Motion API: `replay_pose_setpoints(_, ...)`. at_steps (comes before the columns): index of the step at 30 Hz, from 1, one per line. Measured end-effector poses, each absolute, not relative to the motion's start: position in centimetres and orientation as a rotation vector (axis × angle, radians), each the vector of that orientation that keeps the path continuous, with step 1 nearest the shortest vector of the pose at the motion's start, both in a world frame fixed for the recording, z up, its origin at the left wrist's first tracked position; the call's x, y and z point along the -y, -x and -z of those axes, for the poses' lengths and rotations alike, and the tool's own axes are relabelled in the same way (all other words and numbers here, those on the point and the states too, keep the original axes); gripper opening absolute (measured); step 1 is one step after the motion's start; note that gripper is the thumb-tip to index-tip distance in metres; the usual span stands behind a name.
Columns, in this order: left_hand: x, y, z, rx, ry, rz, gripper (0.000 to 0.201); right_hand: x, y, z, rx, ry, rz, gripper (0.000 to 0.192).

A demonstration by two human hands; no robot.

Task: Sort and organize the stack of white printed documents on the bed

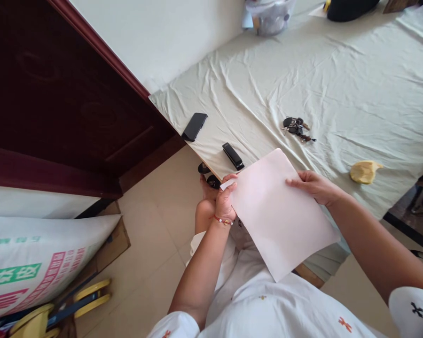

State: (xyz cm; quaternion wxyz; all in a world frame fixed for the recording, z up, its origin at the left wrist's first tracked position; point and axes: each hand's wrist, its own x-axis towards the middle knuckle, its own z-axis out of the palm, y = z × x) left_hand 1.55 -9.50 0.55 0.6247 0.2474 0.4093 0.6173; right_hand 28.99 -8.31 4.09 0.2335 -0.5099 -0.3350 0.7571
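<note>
A white sheet of paper (282, 216), perhaps more than one layer, is held tilted above my lap at the table's front edge. My left hand (227, 197) grips its left edge, thumb on top, and a small corner of paper sticks out past the fingers. On the upper right edge my right hand (312, 185) pinches the sheet, with the thumb on top and the other fingers beneath. Just beyond the paper lies a black stapler (233, 156) on the cloth, close to my left hand and touched by neither hand.
A pale cloth (246, 103) covers the table. On it are a black phone (195, 126), a bunch of keys (296, 126), a yellowish lump (364, 172) and a clear plastic container (270, 16). A large printed sack (38, 263) leans at the left, below a dark red door (56, 89).
</note>
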Motion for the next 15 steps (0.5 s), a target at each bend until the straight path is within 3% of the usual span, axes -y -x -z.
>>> replay_pose_setpoints(3, 9.6, -1.6, -0.7, -0.995, -0.552, -1.411, 0.031, 8.4, -28.7, -4.1, 0.901, 1.409, -2.078, 0.044)
replay_pose_setpoints(8, 10.3, -1.4, -1.3, -1.009, -0.461, -1.385, 0.063, 8.6, -28.7, -3.7, 0.927, 1.442, -1.958, 0.043)
replay_pose_setpoints(15, 12.7, -1.9, -1.6, -1.086, -0.325, -1.22, 0.05, 9.3, -27.9, -3.4, 0.862, 1.293, -2.063, 0.046)
